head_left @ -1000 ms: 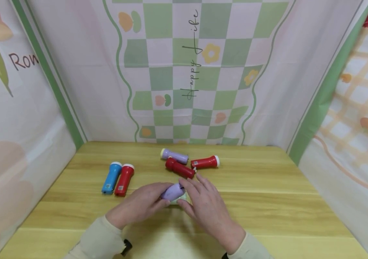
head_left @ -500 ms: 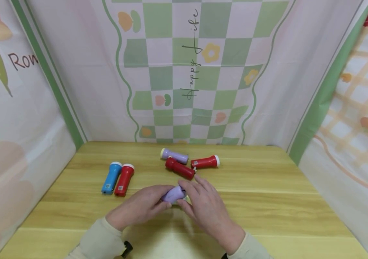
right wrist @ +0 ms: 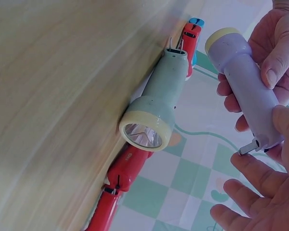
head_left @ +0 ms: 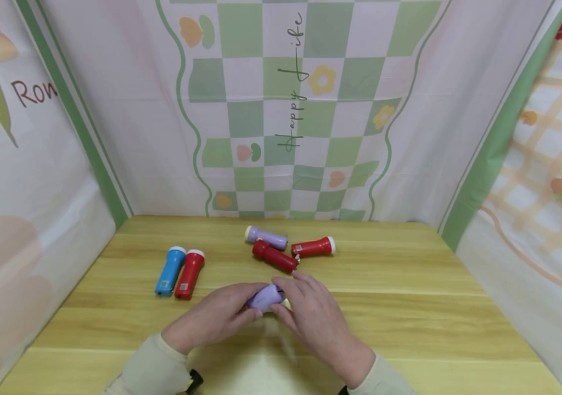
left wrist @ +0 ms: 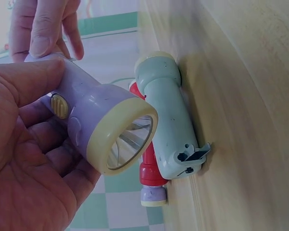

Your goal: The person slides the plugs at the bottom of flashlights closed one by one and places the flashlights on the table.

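On the right side of the right-wrist view, I see smooth, faintly glossy plastic on the lilac flashlight [right wrist: 250,91] and shiny metal on its tab [right wrist: 249,147]. Across my lower head view, the desk [head_left: 419,318] looks like smooth, wood-grained board; above, the backdrop [head_left: 286,120] is matt, creased cloth.

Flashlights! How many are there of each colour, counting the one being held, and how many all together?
Red flashlights: 3
Purple flashlights: 2
Blue flashlight: 1
Pale green flashlight: 1
Total: 7
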{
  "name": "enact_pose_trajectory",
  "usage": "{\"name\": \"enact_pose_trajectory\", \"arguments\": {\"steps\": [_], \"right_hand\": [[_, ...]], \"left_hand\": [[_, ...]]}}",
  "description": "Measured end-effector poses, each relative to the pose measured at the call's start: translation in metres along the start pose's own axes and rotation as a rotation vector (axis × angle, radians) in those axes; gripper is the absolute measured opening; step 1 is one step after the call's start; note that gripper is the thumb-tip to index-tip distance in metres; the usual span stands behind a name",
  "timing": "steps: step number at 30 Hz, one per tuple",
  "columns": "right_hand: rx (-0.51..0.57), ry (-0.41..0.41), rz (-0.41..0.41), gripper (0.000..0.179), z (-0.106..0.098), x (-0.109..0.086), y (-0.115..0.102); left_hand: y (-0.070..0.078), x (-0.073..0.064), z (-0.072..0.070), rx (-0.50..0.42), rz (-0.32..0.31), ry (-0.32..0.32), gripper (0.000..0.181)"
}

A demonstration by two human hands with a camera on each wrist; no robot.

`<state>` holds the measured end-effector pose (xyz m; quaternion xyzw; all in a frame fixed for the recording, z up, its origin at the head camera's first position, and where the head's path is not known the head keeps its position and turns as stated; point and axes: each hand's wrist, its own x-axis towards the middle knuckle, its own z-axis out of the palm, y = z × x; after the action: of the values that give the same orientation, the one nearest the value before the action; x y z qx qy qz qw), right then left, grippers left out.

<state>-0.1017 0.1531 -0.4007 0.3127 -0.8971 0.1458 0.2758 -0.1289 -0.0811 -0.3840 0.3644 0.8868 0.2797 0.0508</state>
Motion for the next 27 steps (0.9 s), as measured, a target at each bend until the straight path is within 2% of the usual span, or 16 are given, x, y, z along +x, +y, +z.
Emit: {"name": "enact_pose_trajectory", "arguments": {"steps": [5, 19, 27], "right_hand": [[0.002, 0.003, -0.004, 0.048, -0.0003, -0.0002, -0.0005], [-0.002, -0.014, -0.013, 0.047, -0.0025, 0.0012, -0.0016], [-0.011, -0.024, -0.014, 0.046, -0.0043, 0.0021, -0.0024]], "left_hand": [[0.0005, -0.0023, 0.0006, -0.025, -0.019, -0.001, 0.048], [0.0028, -0.0062, 0.0033, -0.077, -0.011, 0.015, 0.051], [0.007, -0.0054, 0.0086, -0.056, -0.012, 0.075, 0.051]]}}
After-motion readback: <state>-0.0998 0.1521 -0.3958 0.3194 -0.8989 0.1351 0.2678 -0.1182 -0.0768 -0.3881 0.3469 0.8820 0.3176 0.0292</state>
